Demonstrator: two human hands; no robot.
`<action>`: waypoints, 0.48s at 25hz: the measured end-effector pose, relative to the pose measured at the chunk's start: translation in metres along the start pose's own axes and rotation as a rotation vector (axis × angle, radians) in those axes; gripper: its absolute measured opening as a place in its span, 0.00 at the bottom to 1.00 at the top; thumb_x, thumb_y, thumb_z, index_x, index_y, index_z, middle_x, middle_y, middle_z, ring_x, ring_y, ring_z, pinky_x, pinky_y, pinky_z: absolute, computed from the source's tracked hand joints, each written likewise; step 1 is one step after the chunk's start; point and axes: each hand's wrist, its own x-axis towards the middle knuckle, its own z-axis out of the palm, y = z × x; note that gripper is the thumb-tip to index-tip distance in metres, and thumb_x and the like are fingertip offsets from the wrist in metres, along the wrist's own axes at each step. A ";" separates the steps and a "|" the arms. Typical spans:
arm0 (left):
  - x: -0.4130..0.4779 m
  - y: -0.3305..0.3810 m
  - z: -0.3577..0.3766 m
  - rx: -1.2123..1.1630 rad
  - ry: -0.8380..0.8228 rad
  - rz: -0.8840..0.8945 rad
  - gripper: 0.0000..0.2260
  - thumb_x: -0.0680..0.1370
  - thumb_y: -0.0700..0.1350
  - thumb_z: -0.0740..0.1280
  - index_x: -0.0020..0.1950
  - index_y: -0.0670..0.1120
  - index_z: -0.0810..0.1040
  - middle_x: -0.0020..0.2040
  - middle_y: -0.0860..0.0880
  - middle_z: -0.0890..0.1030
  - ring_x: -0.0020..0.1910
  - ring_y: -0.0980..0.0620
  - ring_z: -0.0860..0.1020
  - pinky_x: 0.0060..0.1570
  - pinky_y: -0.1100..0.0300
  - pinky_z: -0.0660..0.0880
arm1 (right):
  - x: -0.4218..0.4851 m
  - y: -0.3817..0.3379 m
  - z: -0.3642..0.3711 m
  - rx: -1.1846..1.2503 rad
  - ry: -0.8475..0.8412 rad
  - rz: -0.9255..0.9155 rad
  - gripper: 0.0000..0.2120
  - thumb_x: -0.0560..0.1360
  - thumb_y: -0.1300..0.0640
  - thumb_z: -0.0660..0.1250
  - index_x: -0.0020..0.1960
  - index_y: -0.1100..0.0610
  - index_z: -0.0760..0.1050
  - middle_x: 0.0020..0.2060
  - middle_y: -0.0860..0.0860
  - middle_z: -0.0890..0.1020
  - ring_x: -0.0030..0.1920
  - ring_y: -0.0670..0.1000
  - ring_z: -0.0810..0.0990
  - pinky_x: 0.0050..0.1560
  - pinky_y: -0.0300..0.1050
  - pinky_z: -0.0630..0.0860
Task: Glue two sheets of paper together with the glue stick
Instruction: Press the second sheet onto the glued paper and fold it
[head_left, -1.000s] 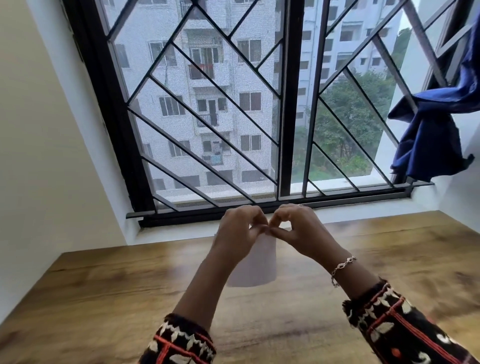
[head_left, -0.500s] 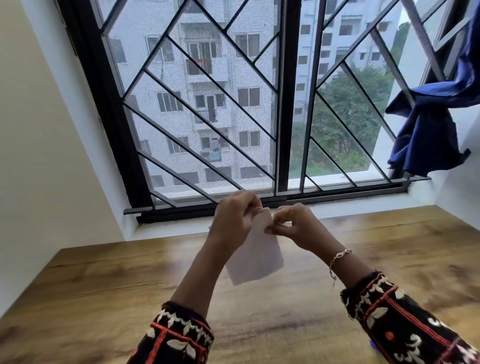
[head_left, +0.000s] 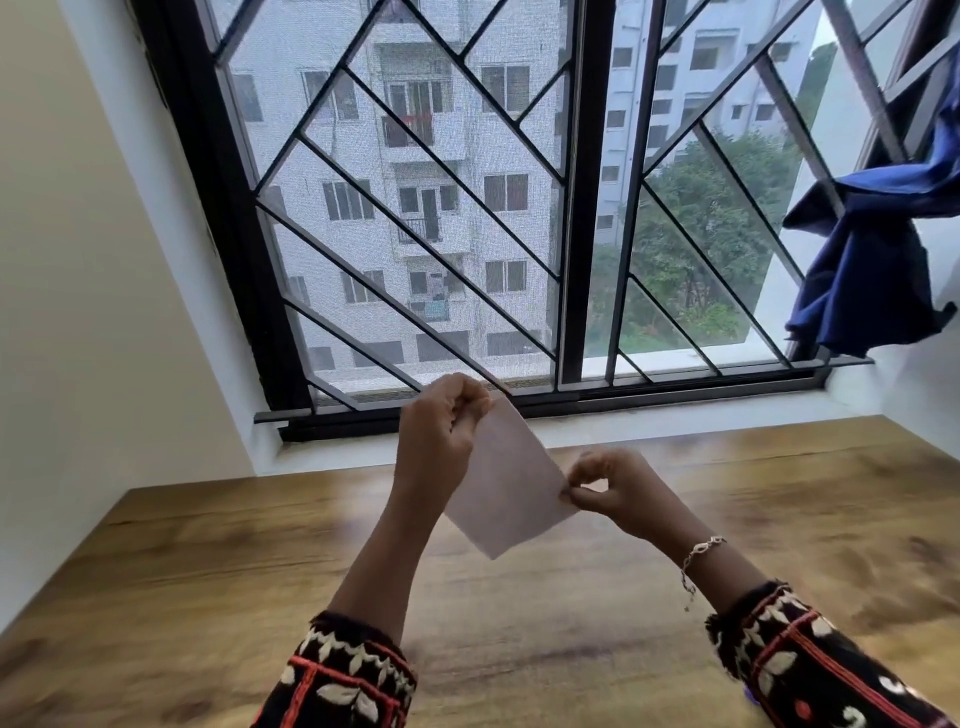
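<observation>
A small white piece of paper hangs tilted in the air above the wooden table. My left hand pinches its top corner, raised in front of the window sill. My right hand pinches its right corner, lower and to the right. I cannot tell whether it is one sheet or two pressed together. No glue stick is in view.
A barred window with a white sill runs behind the table. A blue curtain is bunched at the right. A cream wall stands on the left. A small blue-purple bit shows beside my right sleeve.
My hands were together at the paper's top edge. Now my right hand has slid down and to the right along the edge, my left has risen, and the paper is tilted.
</observation>
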 end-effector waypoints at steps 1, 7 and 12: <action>0.001 -0.003 -0.003 -0.016 0.016 -0.019 0.06 0.72 0.33 0.68 0.36 0.41 0.77 0.30 0.53 0.75 0.31 0.62 0.72 0.33 0.73 0.66 | -0.002 0.002 0.000 0.013 0.003 0.006 0.02 0.66 0.68 0.71 0.36 0.65 0.81 0.28 0.47 0.77 0.33 0.46 0.76 0.38 0.29 0.71; -0.008 -0.025 -0.007 -0.116 0.167 -0.223 0.10 0.74 0.36 0.68 0.35 0.46 0.75 0.28 0.53 0.74 0.26 0.61 0.69 0.29 0.68 0.66 | -0.012 0.002 0.000 0.253 0.099 0.088 0.03 0.69 0.67 0.69 0.37 0.62 0.80 0.30 0.50 0.79 0.31 0.39 0.75 0.36 0.32 0.70; -0.027 -0.039 -0.005 -0.176 0.259 -0.375 0.05 0.73 0.36 0.69 0.39 0.43 0.78 0.33 0.48 0.78 0.33 0.54 0.73 0.37 0.57 0.70 | -0.010 0.000 0.000 0.178 0.089 0.121 0.03 0.69 0.64 0.70 0.37 0.63 0.79 0.32 0.54 0.80 0.34 0.48 0.75 0.38 0.39 0.71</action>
